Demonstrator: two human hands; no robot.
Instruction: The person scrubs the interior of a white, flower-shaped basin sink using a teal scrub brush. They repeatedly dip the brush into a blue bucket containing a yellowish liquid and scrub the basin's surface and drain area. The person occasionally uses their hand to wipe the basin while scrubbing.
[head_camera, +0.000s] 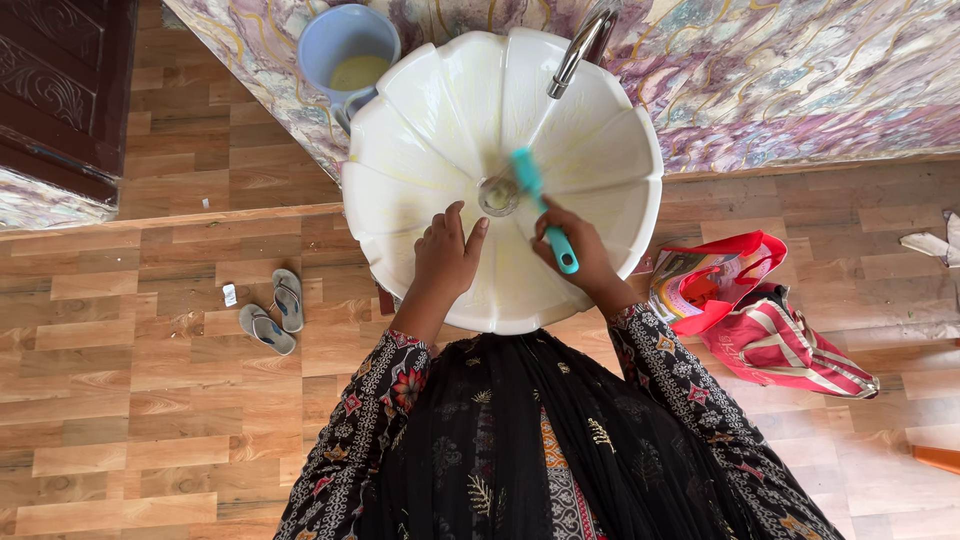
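Looking down through my head camera, I start at the far left, where a dark carved wooden door (62, 85) stands above a wood-plank floor (130, 400). A little further right, a pair of grey and blue flip-flops (272, 312) lies on that floor, with a small white scrap (229, 295) just beside them.

Next, at the top, a pale blue plastic jug (345, 55) holding yellowish liquid sits against the marbled pink and purple wall (800, 70), touching the rim of a white scalloped wash basin (420, 110). The basin fills the centre of my view, with a chrome tap (580, 45) arching over it and a metal drain (497, 195) at its middle.

My left hand (445, 260) rests flat on the inner slope of the basin, fingers loosely spread and holding nothing, just left of the drain. My right hand (580, 255) is closed around the handle of a teal scrubbing brush (543, 205), whose head lies right beside the drain, against the basin's inner surface. Both arms wear dark sleeves with a floral print.

To the right, on the floor near the basin, sit a red bag (715, 280) and, touching it, a red and white striped bag (790, 350). At the far right edge lies some crumpled white paper (930, 243).
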